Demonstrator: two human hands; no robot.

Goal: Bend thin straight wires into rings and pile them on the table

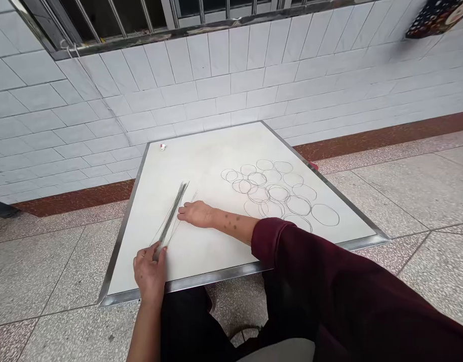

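"Greenish-grey, that bundle of thin straight strands (pixel 173 210). Where is it?"

"On the left part of the white tabletop (pixel 205 256), slanting away from the person, with a few strays alongside."

"And the hands?"

"The left hand (pixel 150 271) curls thumb and fingers about the near end; I can't tell whether they pinch it. The right hand (pixel 196 213) lies beside the bundle, fingers loosely spread."

"How far along is it?"

"Partway, I'd judge: many thin rings (pixel 268 194) lie to the right, many overlapping, while the bundle is straight, so presumably unworked."

"What's hard to make out?"

"The bundle's near end, behind the left hand; whether the right fingertips touch a strand; and the nearest rings, partly behind the right arm and its maroon sleeve (pixel 269 241). Farther out, the small white-and-red object (pixel 163 147) is too small to name, and the patterned cloth (pixel 439 17) is cut off."
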